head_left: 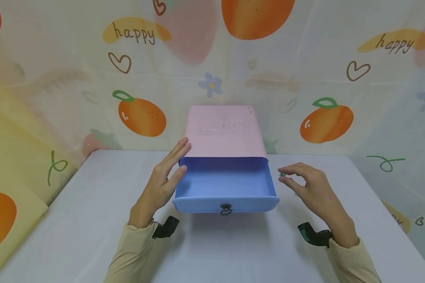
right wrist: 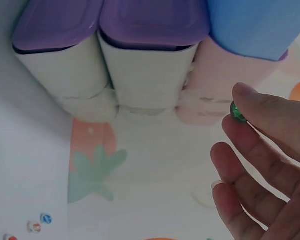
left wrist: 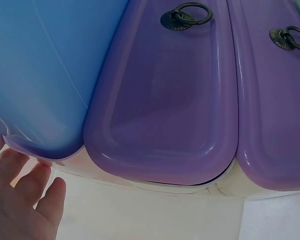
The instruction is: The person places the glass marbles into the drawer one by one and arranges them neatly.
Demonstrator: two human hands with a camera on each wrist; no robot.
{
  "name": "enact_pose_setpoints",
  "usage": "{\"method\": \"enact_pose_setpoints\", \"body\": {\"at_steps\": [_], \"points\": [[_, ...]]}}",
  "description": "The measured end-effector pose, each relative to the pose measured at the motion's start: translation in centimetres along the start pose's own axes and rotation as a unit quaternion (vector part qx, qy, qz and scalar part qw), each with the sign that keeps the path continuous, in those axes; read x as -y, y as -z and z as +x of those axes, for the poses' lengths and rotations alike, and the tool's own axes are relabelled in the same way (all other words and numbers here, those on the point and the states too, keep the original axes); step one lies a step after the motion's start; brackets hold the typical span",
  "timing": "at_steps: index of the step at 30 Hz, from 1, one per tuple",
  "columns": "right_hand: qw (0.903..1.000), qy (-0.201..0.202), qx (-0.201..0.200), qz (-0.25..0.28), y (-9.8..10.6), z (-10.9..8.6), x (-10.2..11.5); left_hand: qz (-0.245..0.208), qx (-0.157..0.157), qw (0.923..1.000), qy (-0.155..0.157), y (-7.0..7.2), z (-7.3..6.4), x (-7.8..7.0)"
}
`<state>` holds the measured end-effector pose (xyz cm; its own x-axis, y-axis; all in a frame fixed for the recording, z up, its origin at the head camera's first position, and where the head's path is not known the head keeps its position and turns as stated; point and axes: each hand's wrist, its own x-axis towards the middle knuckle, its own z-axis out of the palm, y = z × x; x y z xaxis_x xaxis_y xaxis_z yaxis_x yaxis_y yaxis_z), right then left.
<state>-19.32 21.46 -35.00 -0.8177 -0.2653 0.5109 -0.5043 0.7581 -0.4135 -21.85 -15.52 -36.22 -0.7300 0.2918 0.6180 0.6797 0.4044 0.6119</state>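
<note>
Right hand (head_left: 313, 190) pinches green bead (right wrist: 237, 112) between thumb and forefinger, just right of open drawer (head_left: 198, 204). Left hand (head_left: 158, 181), fingers extended, rests against cabinet (head_left: 226, 137): I'd brace lightly there, pinch gently, avoid squirting bead out.

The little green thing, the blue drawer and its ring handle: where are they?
Little green thing (right wrist: 238, 112): right wrist view, its green side.
Blue drawer (head_left: 228, 182): head view, bare inside floor.
Ring handle (head_left: 226, 206): head view, dark plate.
</note>
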Motion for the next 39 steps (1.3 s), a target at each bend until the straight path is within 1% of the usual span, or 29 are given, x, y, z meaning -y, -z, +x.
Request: {"method": "enact_pose_setpoints", "body": {"at_steps": [6, 15, 23, 27, 31, 39], "points": [[0.9996, 0.025, -0.008, -0.011, 0.7, 0.5, 0.8, -0.002, 0.000, 1.0000, -0.004, 0.0, 0.1, 0.1], [0.9968, 0.061, -0.036, 0.036, 1.8, 1.2, 2.3, 0.000, 0.000, 1.0000, -0.003, 0.1, 0.2, 0.0], [0.9948, 0.078, -0.047, 0.046, 2.3, 1.7, 3.5, 0.002, 0.000, 1.0000, -0.001, 0.0, 0.2, -0.1], [0.9945, 0.082, -0.045, 0.046, 2.4, 1.9, 4.1, 0.005, -0.001, 1.0000, 0.000, 0.0, 0.2, -0.2], [0.9946, 0.085, -0.034, 0.049, 2.3, 2.2, 4.6, 0.010, -0.003, 0.9999, 0.002, 0.0, 0.2, -0.2], [0.9932, 0.112, -0.006, 0.034, 1.7, 2.9, 5.1, 0.008, 0.000, 0.9999, 0.007, 0.1, 0.2, -0.2]]}}
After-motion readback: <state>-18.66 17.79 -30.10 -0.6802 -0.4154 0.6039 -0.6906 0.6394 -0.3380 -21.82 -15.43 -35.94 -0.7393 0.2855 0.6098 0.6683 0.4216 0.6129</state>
